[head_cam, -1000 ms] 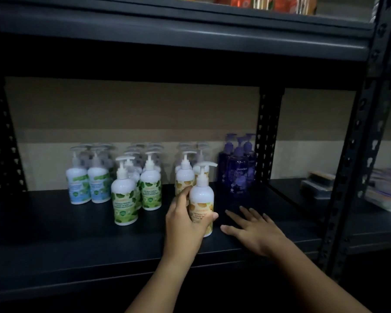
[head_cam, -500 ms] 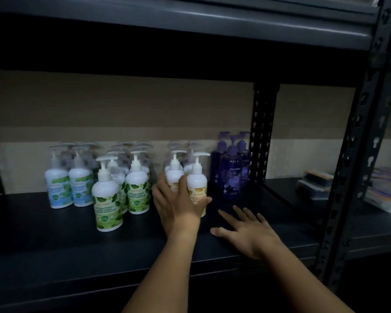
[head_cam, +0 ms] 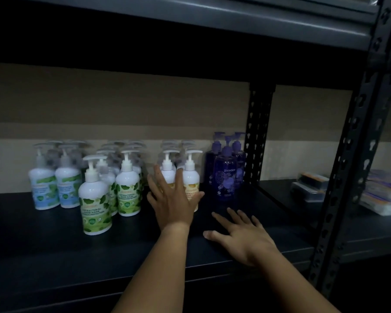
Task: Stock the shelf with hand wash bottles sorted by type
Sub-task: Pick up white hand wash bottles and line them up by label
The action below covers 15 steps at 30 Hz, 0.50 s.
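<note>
The left hand (head_cam: 172, 199) presses with straight fingers against the two front orange-label bottles (head_cam: 191, 184), just left of the purple bottles (head_cam: 226, 177) on the shelf (head_cam: 54, 249); the right hand (head_cam: 242, 238) rests flat, holding nothing. This looks like squaring up the orange row; next likely means fetching another bottle.

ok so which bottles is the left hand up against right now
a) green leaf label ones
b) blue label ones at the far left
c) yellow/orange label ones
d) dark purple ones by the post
c: the left hand lies with spread fingers against the yellow/orange label bottles, between the green leaf label bottles and the dark purple bottles.
</note>
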Tool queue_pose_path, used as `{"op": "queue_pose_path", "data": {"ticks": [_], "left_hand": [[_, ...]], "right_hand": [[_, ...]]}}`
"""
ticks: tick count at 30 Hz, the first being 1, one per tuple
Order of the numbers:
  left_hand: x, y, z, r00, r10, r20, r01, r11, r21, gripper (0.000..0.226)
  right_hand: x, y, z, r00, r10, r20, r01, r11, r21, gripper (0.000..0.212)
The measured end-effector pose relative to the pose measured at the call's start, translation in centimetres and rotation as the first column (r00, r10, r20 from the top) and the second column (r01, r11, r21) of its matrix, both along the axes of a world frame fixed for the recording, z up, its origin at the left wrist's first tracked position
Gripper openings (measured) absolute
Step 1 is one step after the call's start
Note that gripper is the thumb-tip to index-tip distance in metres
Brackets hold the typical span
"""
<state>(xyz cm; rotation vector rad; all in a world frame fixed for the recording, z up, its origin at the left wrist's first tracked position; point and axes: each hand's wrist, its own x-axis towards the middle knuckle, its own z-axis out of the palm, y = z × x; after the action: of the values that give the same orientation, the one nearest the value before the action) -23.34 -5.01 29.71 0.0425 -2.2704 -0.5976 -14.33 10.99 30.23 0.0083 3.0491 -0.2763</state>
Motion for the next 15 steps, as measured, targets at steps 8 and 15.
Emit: {"op": "queue_pose_path", "data": {"ticks": [8,15], "left_hand": [[-0.15,-0.21,0.35,0.997,-0.043,0.062,0.039,0.997,0.065,0.088],[-0.31,-0.18,0.31,0.995,-0.064,0.075,0.059,0.996,0.072,0.093]], "right_hand": [[0.12,-0.03,0.06,1.0,0.001,-0.011,-0.001,1.0,-0.007,0.083],[0.21,-0.07,0.12,1.0,-0.001,-0.017,0.001,1.0,-0.008,0.083]]}}
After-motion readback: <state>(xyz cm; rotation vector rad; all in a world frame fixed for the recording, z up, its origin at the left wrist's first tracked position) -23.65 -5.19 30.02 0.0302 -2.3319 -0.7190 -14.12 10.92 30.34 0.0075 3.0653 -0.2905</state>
